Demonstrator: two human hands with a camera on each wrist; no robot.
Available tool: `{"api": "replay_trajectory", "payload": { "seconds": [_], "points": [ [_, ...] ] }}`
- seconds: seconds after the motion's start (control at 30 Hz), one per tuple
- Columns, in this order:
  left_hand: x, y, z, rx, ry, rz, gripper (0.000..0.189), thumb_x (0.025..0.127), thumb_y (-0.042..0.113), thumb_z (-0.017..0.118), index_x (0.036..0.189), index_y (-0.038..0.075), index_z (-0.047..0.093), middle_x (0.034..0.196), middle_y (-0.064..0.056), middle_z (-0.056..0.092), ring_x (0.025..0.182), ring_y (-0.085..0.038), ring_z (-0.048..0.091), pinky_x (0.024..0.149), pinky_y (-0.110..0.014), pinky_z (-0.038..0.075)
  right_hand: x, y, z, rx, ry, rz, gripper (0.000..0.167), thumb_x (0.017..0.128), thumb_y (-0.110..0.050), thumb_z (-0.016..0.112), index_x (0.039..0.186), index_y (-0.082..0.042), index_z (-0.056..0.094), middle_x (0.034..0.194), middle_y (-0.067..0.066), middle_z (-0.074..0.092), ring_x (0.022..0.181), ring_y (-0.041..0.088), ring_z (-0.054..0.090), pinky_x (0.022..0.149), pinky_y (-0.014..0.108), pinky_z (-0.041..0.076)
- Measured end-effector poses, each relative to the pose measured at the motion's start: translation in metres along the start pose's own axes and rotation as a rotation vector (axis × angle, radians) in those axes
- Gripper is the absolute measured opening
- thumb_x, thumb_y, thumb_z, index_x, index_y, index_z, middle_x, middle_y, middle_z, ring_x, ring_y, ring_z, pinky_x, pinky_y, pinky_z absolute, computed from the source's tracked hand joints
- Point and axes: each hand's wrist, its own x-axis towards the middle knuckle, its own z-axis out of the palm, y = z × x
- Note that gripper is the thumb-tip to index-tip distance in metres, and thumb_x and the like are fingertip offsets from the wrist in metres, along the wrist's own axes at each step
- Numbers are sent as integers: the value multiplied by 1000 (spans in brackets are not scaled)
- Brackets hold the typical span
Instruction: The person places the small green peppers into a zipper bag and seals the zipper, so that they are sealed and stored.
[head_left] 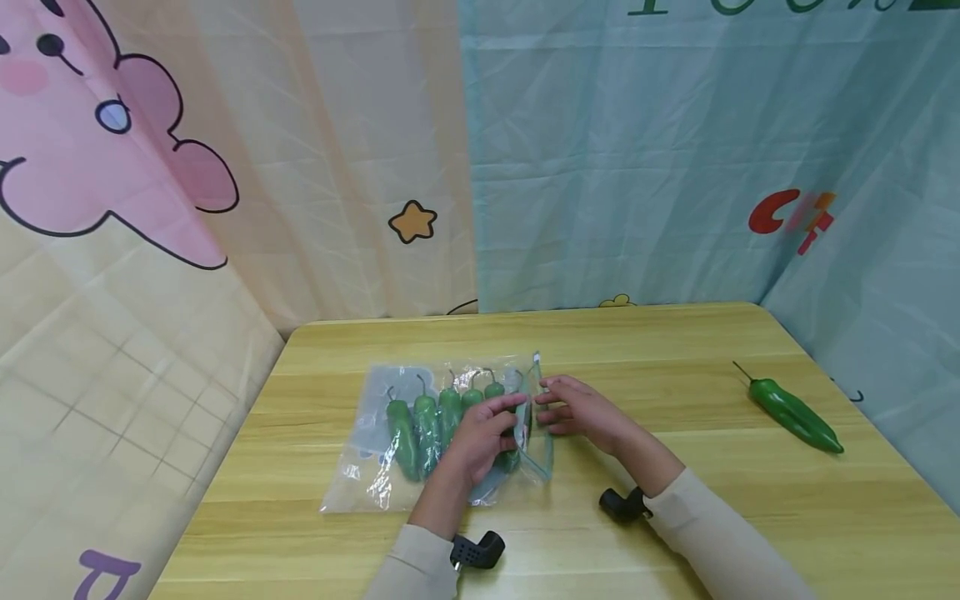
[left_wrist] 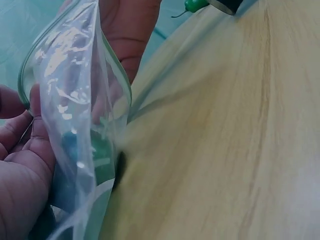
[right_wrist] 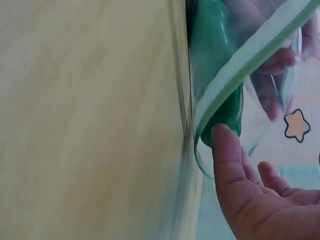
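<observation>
A clear zip bag (head_left: 347, 492) lies on the table with several green peppers (head_left: 402, 442) side by side inside, stems toward the back. My left hand (head_left: 480, 437) reaches over the bag and pinches one side of its mouth; the left wrist view shows the green-edged rim (left_wrist: 22, 75) between thumb and finger. At the mouth's right side is my right hand (head_left: 585, 412), fingers loosely extended. In the right wrist view a fingertip (right_wrist: 225, 137) meets the end of a green pepper (right_wrist: 212, 45) just inside the parted opening.
A single green pepper (head_left: 795, 414) lies at the table's right side, its stem pointing back left. The wooden table (head_left: 247, 500) ends at printed curtains (head_left: 600, 167) behind and at both sides. Black wrist cameras (head_left: 480, 550) sit below both hands.
</observation>
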Motion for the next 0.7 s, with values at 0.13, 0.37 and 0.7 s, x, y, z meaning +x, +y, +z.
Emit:
{"api": "replay_trajectory", "payload": {
  "seconds": [0.13,0.37,0.7],
  "points": [
    [1,-3,-2,-35,0,-12,39,93,0,52,131,-2,60,129,-17,60,85,-17,63,67,-25,53,-5,-1,-9,-17,4,-7,58,107,-37,37,149,3,32,142,27,45,116,37,58,93,45,52],
    [1,-6,-4,-64,1,-13,36,93,0,53,128,-2,62,128,-15,61,83,-16,64,68,-26,55,-13,-2,-27,-41,4,-21,62,106,-40,39,149,5,32,145,27,42,120,39,56,97,48,50],
    [0,-7,-3,-64,13,-9,34,93,-1,54,125,-2,64,122,-12,64,83,-17,64,68,-25,55,-33,-6,-65,-96,23,-49,60,106,-35,43,147,8,30,145,32,38,122,43,53,103,54,43]
  ]
}}
